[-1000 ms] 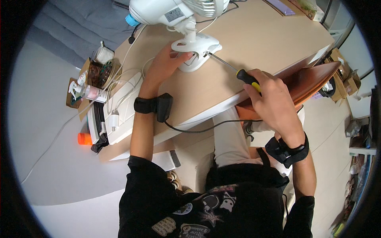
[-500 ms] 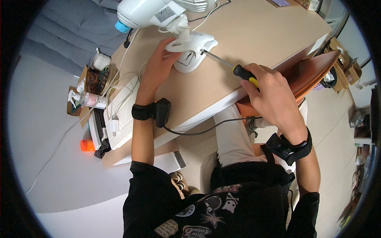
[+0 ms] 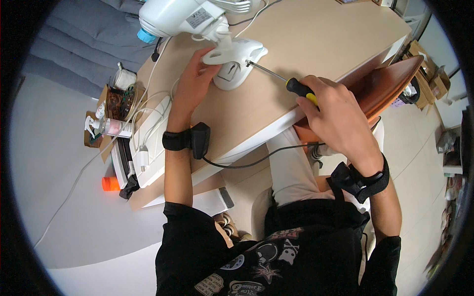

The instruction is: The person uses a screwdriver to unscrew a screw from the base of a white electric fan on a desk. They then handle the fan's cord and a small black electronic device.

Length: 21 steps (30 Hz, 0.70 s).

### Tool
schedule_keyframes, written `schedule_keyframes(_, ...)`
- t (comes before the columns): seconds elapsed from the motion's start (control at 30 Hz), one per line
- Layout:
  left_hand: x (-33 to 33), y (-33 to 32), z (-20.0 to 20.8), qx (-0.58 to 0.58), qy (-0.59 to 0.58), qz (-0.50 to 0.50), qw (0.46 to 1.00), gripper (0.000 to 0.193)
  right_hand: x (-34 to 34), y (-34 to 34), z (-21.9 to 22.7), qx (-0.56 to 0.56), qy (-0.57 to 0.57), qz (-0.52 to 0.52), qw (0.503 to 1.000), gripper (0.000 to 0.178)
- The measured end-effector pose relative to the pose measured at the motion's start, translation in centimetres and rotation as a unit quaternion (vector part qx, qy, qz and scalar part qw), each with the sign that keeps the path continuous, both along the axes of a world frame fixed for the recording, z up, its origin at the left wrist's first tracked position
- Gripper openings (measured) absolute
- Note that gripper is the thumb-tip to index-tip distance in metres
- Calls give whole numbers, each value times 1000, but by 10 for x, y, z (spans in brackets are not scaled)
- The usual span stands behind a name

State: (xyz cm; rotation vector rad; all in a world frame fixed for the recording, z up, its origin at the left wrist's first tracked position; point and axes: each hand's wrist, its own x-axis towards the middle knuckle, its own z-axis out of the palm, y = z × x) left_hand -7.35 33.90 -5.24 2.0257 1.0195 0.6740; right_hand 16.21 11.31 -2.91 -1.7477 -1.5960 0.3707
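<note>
Near the top centre of the frame, the left hand [image 3: 190,84] gripped the white fan base [image 3: 234,64] on the table [image 3: 316,44], while the right hand [image 3: 338,116] closed around the screwdriver [image 3: 284,81], its tip touching the base.

a home room: a light wooden desk [image 3: 316,44] beside grey bedding [image 3: 84,39], a white power strip [image 3: 148,143] with trailing cables, toiletry bottles [image 3: 111,127] on a side shelf, a wooden chair [image 3: 390,89].
</note>
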Motion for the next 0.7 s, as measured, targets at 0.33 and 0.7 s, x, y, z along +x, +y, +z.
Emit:
schedule_keyframes(0.33,6,-10,2,11,-34,13,999,44,3,-1,-3,8,8,15,1000,20)
schedule_keyframes(0.7,6,-11,6,22,-5,9,1000,48,12,7,0,-21,-25,24,999,24)
